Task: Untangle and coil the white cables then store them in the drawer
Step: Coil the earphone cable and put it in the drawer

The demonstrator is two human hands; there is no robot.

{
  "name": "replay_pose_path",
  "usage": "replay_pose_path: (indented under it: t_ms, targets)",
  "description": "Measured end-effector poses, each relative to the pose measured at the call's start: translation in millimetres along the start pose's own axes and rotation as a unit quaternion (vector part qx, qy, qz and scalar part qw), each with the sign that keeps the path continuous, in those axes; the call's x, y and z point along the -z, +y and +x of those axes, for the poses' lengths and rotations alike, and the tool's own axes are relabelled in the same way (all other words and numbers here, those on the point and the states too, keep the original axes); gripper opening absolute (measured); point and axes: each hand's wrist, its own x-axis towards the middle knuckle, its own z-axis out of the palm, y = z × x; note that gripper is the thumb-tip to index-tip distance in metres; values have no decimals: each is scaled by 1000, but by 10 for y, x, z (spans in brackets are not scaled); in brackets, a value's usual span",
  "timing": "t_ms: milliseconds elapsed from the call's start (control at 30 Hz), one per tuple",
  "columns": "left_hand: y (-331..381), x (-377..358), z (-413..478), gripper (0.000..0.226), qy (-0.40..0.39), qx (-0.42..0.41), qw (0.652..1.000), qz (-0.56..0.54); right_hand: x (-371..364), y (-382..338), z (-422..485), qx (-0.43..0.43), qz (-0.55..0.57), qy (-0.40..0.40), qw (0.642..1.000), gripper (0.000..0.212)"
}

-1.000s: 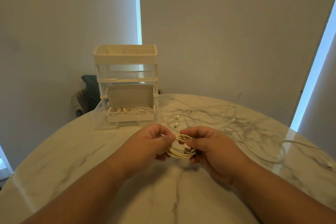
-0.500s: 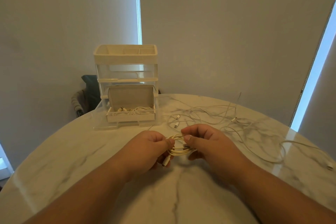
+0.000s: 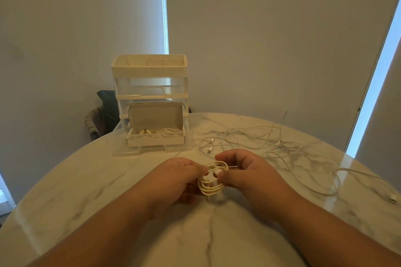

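both hands, left hand (image 3: 175, 178) and right hand (image 3: 245, 171), pinch the small coiled white cable (image 3: 211, 182); if either pinch slackens, its springy loops could unwind again.

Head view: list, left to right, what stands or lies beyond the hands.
chair → drawer unit → tangle of loose cables → window strip. The coiled cable held in the fingers is left out, since it overlaps the tangle.
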Motion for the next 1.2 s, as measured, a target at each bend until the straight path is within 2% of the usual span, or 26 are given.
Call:
replay_pose_path:
  t_ms: [233, 367, 500, 633, 767, 867, 967, 1000, 1067, 1200]
  targets:
    - [-27, 50, 41, 19, 37, -11, 999, 7, -12, 20, 13, -18, 28, -21, 999, 26]
    - [-20, 28, 26, 17, 36, -23, 999, 11, -38, 19, 19, -26, 77, 1, 997, 26]
    - [4, -9, 22, 16, 42, -57, 996, -45, -29, 34, 30, -25, 109, 18, 994, 26]
    - [16, -14, -11, 22, 32, -52, 998, -9, -54, -4, 11, -18, 127, 24, 991, 26]
    - [30, -36, -30, 23, 26, -50, 997, -51, -87, -65, -9, -44, 191, 16, 980, 21]
    - [28, -42, -25, 22, 32, -55, 994, -84, -115, -50, -43, -89, 146, -44, 984, 33]
    - [35, -46, -21, 22, 28, -52, 993, -105, -161, -28, -88, -81, 74, -91, 990, 15]
    - [40, -48, -26, 23, 24, -49, 992, -112, -166, -20, -87, -75, 68, -91, 991, 13]
    - [41, -48, -30, 22, 17, -44, 993, -111, -158, -10, -72, -73, 71, -86, 991, 22]
    - [16, -20, -15, 28, 38, -56, 996, -57, -146, -26, -69, -90, 95, -67, 989, 30]
